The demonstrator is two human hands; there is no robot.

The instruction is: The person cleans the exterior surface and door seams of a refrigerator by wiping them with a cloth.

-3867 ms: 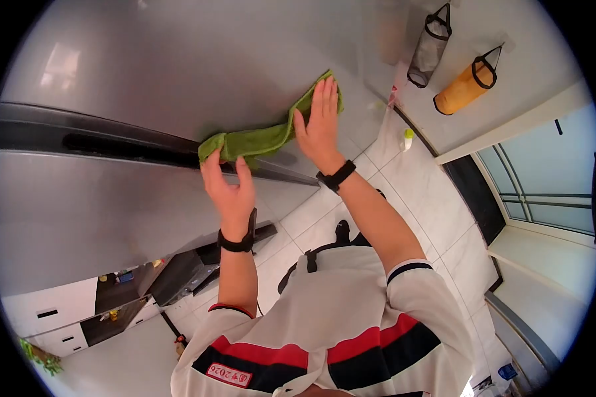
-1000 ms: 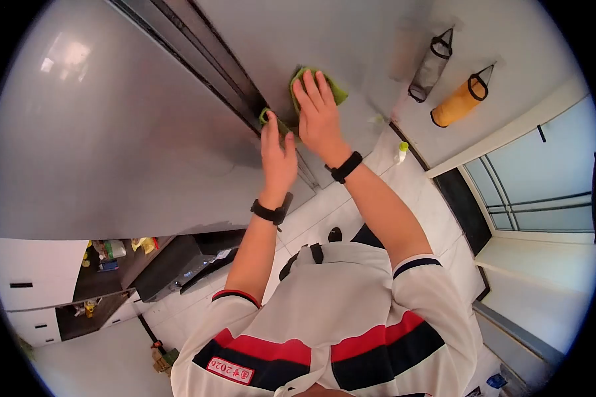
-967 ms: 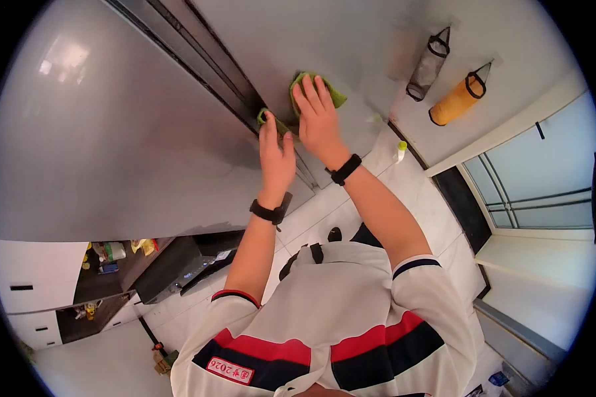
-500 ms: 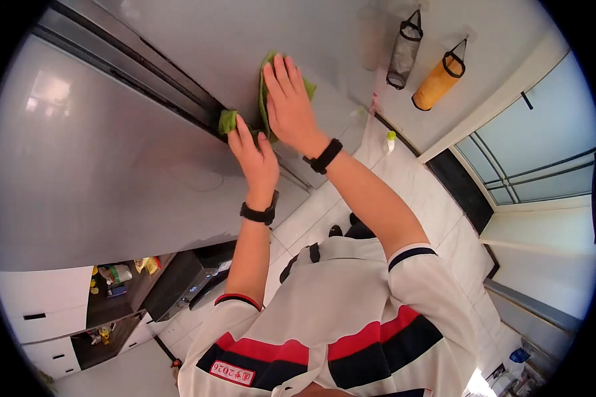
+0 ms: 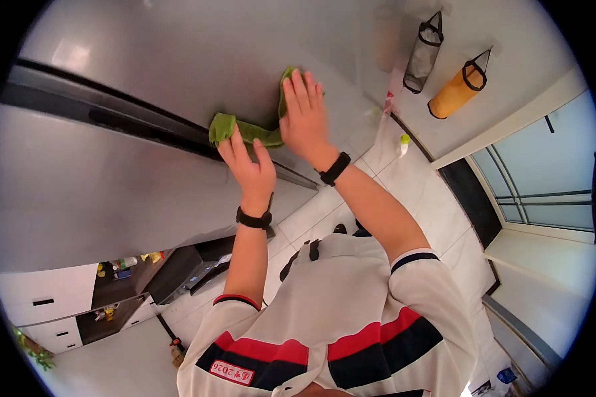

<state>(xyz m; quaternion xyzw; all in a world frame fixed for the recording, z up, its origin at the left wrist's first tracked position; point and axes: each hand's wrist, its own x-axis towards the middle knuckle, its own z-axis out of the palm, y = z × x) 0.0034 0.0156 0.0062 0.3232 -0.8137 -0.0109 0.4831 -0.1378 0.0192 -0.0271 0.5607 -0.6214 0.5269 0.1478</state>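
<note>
A green cloth [image 5: 261,134] lies against a grey, glossy upright surface [image 5: 198,73], beside a long dark groove [image 5: 112,118]. My left hand [image 5: 248,162] has its fingertips on the cloth's left end, at the groove's edge, with thumb and fingers apart. My right hand [image 5: 304,119] rests flat over the cloth's other end, higher up and to the right, fingers stretched out. Between the two hands the cloth sags in a curve. Both wrists wear black bands.
A grey mesh holder [image 5: 423,58] and an orange one [image 5: 458,91] hang at the upper right. A bottle with a yellow-green cap [image 5: 403,144] stands on the tiled floor. Cabinets [image 5: 46,298] with open shelves are at the lower left, a glazed door [image 5: 536,185] at the right.
Since the earliest frame my hands have come closer together. In the last half second, the groove has turned nearer to level in view, and more cloth shows between my hands.
</note>
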